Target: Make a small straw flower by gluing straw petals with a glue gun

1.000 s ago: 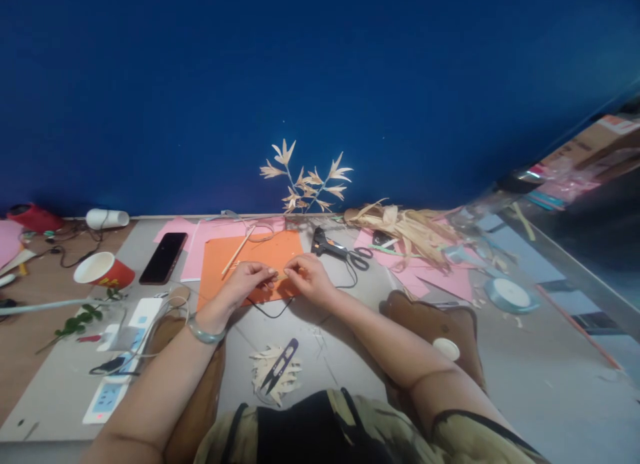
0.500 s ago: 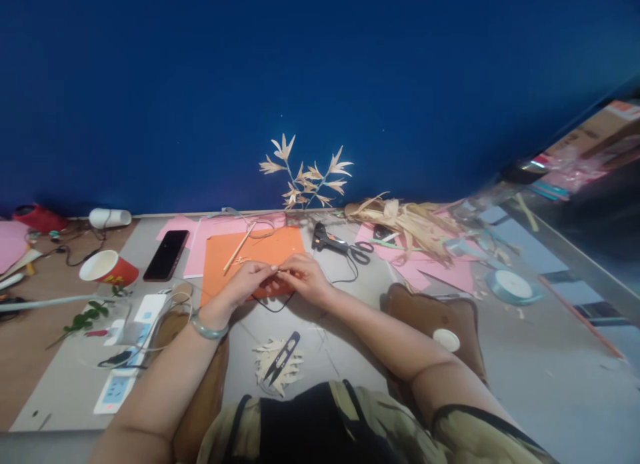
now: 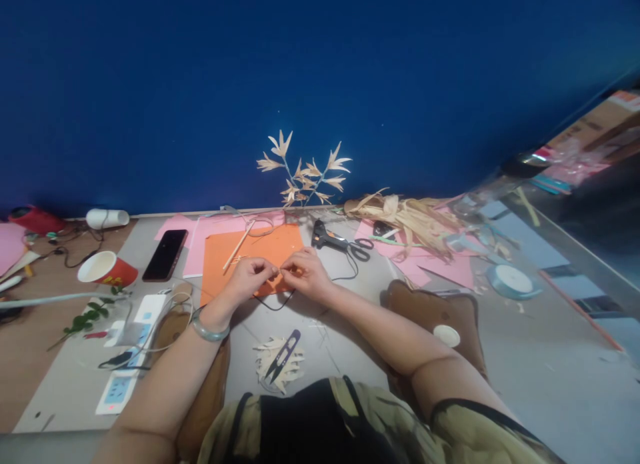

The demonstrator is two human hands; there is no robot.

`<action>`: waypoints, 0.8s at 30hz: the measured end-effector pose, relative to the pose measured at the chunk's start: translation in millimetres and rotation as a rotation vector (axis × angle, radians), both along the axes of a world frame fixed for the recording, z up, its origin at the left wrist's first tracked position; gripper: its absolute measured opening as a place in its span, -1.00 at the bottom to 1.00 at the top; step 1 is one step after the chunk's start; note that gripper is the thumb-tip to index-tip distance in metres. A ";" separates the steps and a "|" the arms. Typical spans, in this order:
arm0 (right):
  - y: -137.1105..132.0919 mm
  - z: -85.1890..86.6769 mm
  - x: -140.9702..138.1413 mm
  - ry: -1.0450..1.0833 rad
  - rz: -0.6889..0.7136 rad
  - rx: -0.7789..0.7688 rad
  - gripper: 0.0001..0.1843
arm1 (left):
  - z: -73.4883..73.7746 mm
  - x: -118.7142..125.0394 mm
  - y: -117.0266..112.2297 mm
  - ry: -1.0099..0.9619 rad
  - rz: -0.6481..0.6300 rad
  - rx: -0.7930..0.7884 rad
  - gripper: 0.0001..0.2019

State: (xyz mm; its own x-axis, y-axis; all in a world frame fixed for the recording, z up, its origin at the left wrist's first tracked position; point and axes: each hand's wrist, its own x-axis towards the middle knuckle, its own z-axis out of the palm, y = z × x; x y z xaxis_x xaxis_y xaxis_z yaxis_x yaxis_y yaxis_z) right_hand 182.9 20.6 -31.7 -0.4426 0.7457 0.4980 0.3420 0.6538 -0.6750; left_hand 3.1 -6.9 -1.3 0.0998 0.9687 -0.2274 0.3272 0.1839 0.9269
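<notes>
Over the near edge of an orange sheet [image 3: 215, 267], my left hand [image 3: 250, 277] and my right hand [image 3: 307, 274] face each other with fingertips almost meeting. Both are closed in a pinch; whatever they hold is too small to make out. Closer to my body, thread snips [image 3: 284, 356] lie on a pile of pale cut leaf-shaped pieces [image 3: 265, 361]. A thin stick [image 3: 237, 247] rests on the orange sheet beyond my left hand. Past my right hand are a black glue gun [image 3: 327, 237] and black-handled scissors [image 3: 361, 249].
Dried husks [image 3: 400, 221] lie on pink paper [image 3: 453, 271] at the right, near a ribbon roll [image 3: 513, 281]. A husk-flower branch [image 3: 305, 174] stands against the blue wall. At left are a phone [image 3: 165, 254], a paper cup [image 3: 110, 269] and a power strip [image 3: 117, 387].
My hands have drawn slightly apart at the fingertips, opening a small gap between them. The view has shifted a little; the things on the table have not moved.
</notes>
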 end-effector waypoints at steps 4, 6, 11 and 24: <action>0.7 -0.1 -0.2 0.020 -0.015 -0.004 -0.93 | 1.7 1.0 -0.7 0.009 0.018 0.047 -0.84; 0.9 1.6 -0.3 0.040 -0.021 -0.009 -0.93 | 1.2 0.0 -0.7 0.021 0.025 0.079 -0.83; 1.5 4.2 -0.3 0.076 -0.012 -0.057 -0.92 | -2.8 -3.9 0.4 0.009 -0.001 0.099 -0.79; -0.9 6.6 0.6 0.054 -0.008 -0.155 -0.90 | -5.2 -5.3 1.7 0.017 -0.029 0.151 -0.78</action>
State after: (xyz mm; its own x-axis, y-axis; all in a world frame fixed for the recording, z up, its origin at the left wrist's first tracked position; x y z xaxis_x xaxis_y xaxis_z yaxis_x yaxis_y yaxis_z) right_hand 183.5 19.7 -25.2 -0.4116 0.8190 0.3998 0.3076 0.5378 -0.7850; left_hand -2.3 -5.1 -6.5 0.1252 0.9888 -0.0811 0.3458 0.0331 0.9377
